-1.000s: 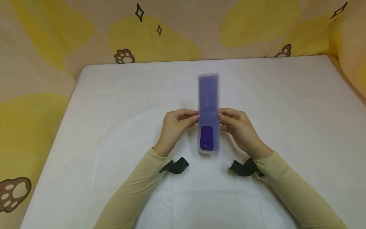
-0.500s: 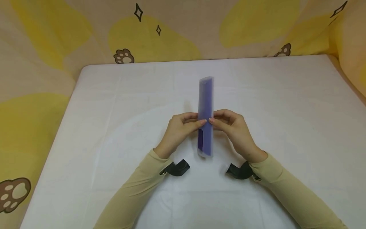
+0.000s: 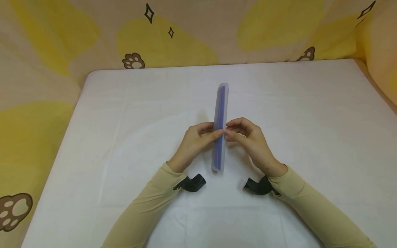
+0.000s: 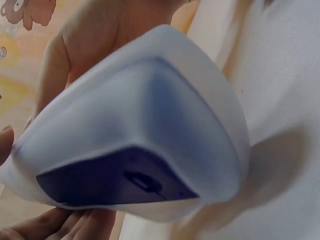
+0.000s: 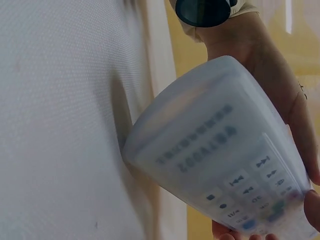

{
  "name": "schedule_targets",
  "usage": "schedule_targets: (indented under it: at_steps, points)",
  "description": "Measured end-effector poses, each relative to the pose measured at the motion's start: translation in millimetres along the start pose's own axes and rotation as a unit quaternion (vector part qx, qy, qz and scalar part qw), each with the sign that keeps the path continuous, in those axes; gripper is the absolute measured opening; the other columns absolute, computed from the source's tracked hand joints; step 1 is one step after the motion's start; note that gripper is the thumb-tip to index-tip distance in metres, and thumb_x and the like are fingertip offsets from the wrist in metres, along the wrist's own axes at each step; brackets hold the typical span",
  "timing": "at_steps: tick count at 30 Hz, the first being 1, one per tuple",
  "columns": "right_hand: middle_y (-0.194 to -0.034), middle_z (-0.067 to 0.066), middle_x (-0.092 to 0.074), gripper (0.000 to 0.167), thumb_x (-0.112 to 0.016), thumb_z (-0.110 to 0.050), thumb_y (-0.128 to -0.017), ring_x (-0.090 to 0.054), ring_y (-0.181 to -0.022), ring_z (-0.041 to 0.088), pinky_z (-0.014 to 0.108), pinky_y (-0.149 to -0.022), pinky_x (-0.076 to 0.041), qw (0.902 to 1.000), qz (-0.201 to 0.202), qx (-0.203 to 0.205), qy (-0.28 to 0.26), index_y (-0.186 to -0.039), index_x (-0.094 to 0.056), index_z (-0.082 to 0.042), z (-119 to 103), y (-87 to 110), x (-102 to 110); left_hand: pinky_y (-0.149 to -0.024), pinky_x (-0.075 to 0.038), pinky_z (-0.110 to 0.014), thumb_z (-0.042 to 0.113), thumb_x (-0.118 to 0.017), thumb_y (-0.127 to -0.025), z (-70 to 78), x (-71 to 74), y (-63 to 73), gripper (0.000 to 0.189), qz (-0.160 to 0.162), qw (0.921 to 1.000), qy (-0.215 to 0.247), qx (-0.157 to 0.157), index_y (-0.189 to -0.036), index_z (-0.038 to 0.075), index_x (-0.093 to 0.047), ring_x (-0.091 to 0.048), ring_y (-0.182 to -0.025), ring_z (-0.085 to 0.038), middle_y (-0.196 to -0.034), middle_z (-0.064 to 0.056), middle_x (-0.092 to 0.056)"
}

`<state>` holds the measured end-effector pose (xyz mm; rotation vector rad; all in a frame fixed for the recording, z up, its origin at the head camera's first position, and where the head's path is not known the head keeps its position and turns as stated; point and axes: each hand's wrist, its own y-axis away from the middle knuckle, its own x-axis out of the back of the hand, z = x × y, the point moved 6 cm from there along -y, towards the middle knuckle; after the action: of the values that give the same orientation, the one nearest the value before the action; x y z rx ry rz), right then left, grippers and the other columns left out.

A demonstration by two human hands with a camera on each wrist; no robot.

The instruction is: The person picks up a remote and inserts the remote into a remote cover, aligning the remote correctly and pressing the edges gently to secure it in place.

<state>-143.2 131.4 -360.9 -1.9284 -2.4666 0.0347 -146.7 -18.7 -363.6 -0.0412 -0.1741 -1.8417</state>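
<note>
A remote control (image 3: 219,151) in a milky translucent sleeve is held on edge between both hands over the white table. Its narrow purple side faces up in the head view. My left hand (image 3: 194,141) pinches it near the middle, thumb on the upper edge and fingers behind. Opposite, my right hand (image 3: 250,144) pinches it with thumb and fingertips. In the left wrist view the remote's back (image 4: 115,177) shows a dark purple battery cover through a cut-out in the sleeve. Through the sleeve, the right wrist view shows the button face (image 5: 235,180), with blurred lettering.
A white cloth-covered table (image 3: 139,103) lies under the hands. Behind it hangs a yellow and beige curtain (image 3: 192,38) with paw prints. A black wrist camera (image 3: 193,182) juts from the left cuff, another black wrist camera (image 3: 258,186) from the right.
The remote has turned about its long axis, from its back facing up to its narrow side. My right hand has moved slightly left, and both thumbs have come together over the edge.
</note>
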Motion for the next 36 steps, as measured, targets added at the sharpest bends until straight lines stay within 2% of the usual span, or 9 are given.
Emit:
schedule_targets:
  at_steps: [3, 8, 14, 18, 24, 27, 32, 36]
  points:
    - [-0.091, 0.007, -0.059, 0.026, -0.062, 0.0, -0.089, -0.059, -0.085, 0.014, 0.036, -0.078, -0.055, 1.0, -0.004, -0.006, -0.002, -0.112, -0.053, 0.007, 1, -0.1, -3, -0.081, -0.051, -0.029, 0.02, -0.068, -0.088, 0.1, -0.2, 0.2, 0.034, 0.005, 1.0, -0.002, -0.008, -0.114, 0.0, -0.065, -0.066, -0.092, -0.016, -0.104, -0.011, -0.069]
    - [-0.095, 0.009, -0.058, 0.028, -0.06, 0.0, -0.09, -0.061, -0.085, 0.015, 0.036, -0.081, -0.054, 0.9993, -0.021, -0.028, -0.01, -0.115, -0.049, 0.009, 5, -1.3, -7, -0.081, -0.054, -0.032, 0.013, -0.068, -0.088, -5.2, 2.2, -0.6, 0.031, 0.015, 0.9974, 0.07, -0.001, -0.112, -0.006, -0.065, -0.066, -0.089, -0.018, -0.102, -0.016, -0.069]
    - [-0.098, 0.01, -0.054, 0.031, -0.06, -0.003, -0.089, -0.058, -0.085, 0.014, 0.03, -0.079, -0.053, 0.9973, -0.038, -0.061, -0.012, -0.116, -0.047, 0.008, 11, -2.0, -8, -0.085, -0.053, -0.037, 0.011, -0.056, -0.092, -5.9, 6.9, -0.5, 0.036, -0.002, 0.986, 0.167, -0.01, -0.117, -0.015, -0.057, -0.065, -0.093, -0.02, -0.114, -0.026, -0.062]
    - [-0.097, 0.008, -0.057, 0.031, -0.06, -0.006, -0.09, -0.059, -0.084, 0.012, 0.026, -0.077, -0.052, 0.9945, -0.055, -0.088, -0.015, -0.115, -0.046, 0.005, 13, -1.7, -8, -0.085, -0.052, -0.035, 0.007, -0.052, -0.091, -5.7, 9.5, -0.6, 0.039, -0.01, 0.9761, 0.216, -0.021, -0.119, -0.02, -0.052, -0.065, -0.093, -0.018, -0.119, -0.031, -0.057]
    - [-0.095, 0.005, -0.063, 0.028, -0.059, -0.008, -0.09, -0.06, -0.088, 0.014, 0.028, -0.08, -0.052, 0.9899, -0.102, -0.098, -0.014, -0.111, -0.052, 0.01, 13, -1.3, -11, -0.086, -0.051, -0.034, 0.006, -0.049, -0.091, -4.8, 10.2, -1.2, 0.04, -0.021, 0.9716, 0.234, -0.03, -0.121, -0.022, -0.048, -0.064, -0.096, -0.018, -0.121, -0.03, -0.056]
    - [-0.096, 0.006, -0.064, 0.027, -0.06, -0.005, -0.089, -0.062, -0.088, 0.015, 0.029, -0.08, -0.053, 0.9906, -0.103, -0.089, -0.008, -0.111, -0.055, 0.011, 11, -1.2, -10, -0.088, -0.051, -0.035, 0.005, -0.05, -0.093, -3.6, 12.4, -1.7, 0.037, -0.014, 0.9727, 0.23, -0.03, -0.121, -0.02, -0.05, -0.064, -0.097, -0.019, -0.121, -0.029, -0.056]
    - [-0.096, 0.009, -0.064, 0.026, -0.063, -0.002, -0.087, -0.064, -0.085, 0.015, 0.029, -0.077, -0.054, 0.9935, -0.075, -0.085, -0.003, -0.11, -0.056, 0.01, 11, -1.7, -7, -0.089, -0.051, -0.035, 0.005, -0.055, -0.094, -4.0, 19.5, -3.8, 0.032, 0.027, 0.9765, 0.213, -0.023, -0.12, -0.014, -0.056, -0.064, -0.099, -0.021, -0.119, -0.025, -0.06]
    - [-0.095, 0.01, -0.064, 0.028, -0.065, -0.001, -0.085, -0.065, -0.084, 0.015, 0.028, -0.076, -0.053, 0.9944, -0.059, -0.087, 0.01, -0.109, -0.056, 0.011, 13, -2.4, -4, -0.086, -0.052, -0.034, 0.006, -0.062, -0.091, -9.1, 25.6, -6.5, 0.031, 0.076, 0.9768, 0.2, 0.003, -0.117, -0.01, -0.06, -0.066, -0.095, -0.02, -0.114, -0.022, -0.063]
